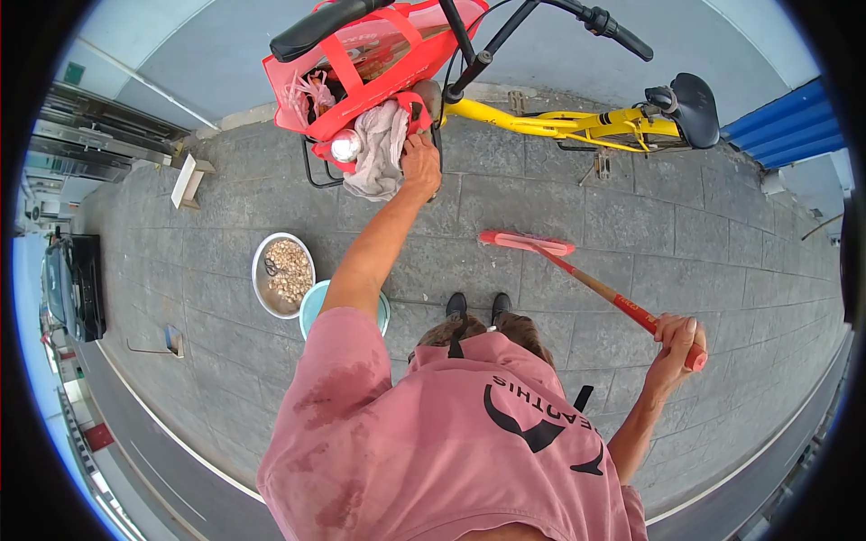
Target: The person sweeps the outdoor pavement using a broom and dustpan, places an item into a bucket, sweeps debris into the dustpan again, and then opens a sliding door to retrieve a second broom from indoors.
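Note:
My right hand (675, 353) is closed around the red end of a broom (622, 305), whose pink head (526, 242) rests on the paving. My left hand (420, 168) reaches up to the bicycle's front basket (317, 171). Its fingers are bent over the edge of a crumpled grey towel (377, 151), against red fabric; the fingertips are partly hidden. Beside the towel lies a shiny silver, rounded object (345, 145). A large red tote bag (365, 90), with a pink plastic bag (311, 95) showing in it, sits in the basket.
The yellow bicycle (550, 122) stands along the wall. By my left side are a metal basin (260, 293) of pale chopped pieces and a light blue basin (385, 316), partly behind my arm. A small stool (189, 180) and a dustpan-like object (174, 341) are further left. A dark car (77, 287) is beyond.

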Available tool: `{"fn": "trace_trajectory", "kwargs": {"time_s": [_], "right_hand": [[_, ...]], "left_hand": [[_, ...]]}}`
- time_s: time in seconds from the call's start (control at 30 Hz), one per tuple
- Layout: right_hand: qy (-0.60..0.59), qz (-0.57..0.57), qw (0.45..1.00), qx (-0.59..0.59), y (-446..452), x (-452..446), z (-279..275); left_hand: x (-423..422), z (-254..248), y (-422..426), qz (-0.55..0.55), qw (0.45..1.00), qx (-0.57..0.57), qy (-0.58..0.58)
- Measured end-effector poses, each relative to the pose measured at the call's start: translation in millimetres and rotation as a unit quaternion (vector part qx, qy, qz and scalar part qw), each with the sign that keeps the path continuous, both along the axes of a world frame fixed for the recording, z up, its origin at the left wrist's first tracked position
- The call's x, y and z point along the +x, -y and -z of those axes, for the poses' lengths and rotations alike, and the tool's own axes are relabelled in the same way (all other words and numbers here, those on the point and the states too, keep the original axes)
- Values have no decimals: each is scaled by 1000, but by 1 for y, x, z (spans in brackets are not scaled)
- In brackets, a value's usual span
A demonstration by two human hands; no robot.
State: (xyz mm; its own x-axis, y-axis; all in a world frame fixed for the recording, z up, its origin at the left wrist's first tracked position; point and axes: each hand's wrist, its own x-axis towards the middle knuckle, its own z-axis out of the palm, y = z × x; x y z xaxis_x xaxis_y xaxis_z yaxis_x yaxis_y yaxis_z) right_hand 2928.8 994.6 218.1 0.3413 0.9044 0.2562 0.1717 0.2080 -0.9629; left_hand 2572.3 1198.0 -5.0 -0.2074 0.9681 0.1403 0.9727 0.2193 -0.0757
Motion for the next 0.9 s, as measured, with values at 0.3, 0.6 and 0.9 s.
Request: {"fn": "trace_trajectory", "kwargs": {"time_s": [0.3, 0.6, 0.9], "right_hand": [[10, -17, 1000, 5, -3, 13, 3], [-21, -37, 999, 9, -8, 15, 1], [-10, -62, 998, 1, -26, 11, -2]], "left_hand": [[-1, -11, -3, -50, 997, -43, 33], [-33, -41, 0, -70, 964, -61, 251], [-53, -58, 16, -13, 958, -35, 283]]}}
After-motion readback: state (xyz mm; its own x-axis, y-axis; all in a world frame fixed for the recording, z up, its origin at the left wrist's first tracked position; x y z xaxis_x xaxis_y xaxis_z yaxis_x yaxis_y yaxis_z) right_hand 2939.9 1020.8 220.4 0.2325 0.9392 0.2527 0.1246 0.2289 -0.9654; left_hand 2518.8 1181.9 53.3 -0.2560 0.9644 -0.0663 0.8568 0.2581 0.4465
